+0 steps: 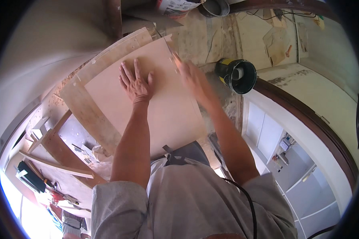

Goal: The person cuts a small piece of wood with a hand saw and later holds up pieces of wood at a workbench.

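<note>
A large pale board (pixel 169 107), smooth and light beige, lies in front of me on top of a bigger worn board (pixel 89 113). My left hand (pixel 136 84) presses flat on the upper part of the pale board, fingers spread and holding nothing. At the board's right edge, my right hand (pixel 192 77) is closed around the orange handle of what looks like a handsaw (pixel 162 38). Its thin dark blade runs up and to the left along the board's far right corner. The right hand is slightly blurred.
A black bucket (pixel 249 77) lies tipped to the right, a pale cylinder inside. At the far edge stand a printed sack or tub (pixel 175 7) and a dark bowl (pixel 214 7). Wooden planks (pixel 62 159) lie at lower left, with tools nearby. A dark cable (pixel 253 207) crosses my shirt.
</note>
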A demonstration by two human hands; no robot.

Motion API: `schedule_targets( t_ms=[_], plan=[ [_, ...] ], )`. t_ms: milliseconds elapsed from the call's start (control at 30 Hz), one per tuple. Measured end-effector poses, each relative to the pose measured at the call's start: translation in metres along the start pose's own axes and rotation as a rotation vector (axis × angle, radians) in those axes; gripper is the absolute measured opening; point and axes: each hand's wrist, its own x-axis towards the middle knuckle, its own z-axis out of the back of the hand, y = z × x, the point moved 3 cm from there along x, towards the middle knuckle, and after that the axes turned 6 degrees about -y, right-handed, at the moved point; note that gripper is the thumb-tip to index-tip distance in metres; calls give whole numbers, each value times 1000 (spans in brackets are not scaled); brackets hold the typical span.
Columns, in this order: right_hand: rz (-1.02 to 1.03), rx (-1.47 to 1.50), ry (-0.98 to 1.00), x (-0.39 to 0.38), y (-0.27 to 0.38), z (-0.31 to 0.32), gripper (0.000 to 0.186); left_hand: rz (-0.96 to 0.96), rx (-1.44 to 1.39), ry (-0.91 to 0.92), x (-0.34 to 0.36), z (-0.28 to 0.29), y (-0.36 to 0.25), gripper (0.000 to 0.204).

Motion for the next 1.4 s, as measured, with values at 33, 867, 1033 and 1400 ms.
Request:
schedule_targets(
  t_ms=[33,867,1033,1400],
  plan=[
    [-217,91,-1,-31,12,10,32,8,12,5,-2,1,9,82],
    [-257,88,-10,-84,5,-4,28,19,6,37,-7,0,7,82],
    [-40,-171,10,20,-17,-39,31,5,28,31,-9,-3,1,82],
    [-355,124,47,-103,21,22,31,0,-21,-37,-9,-2,11,79]
  ],
)
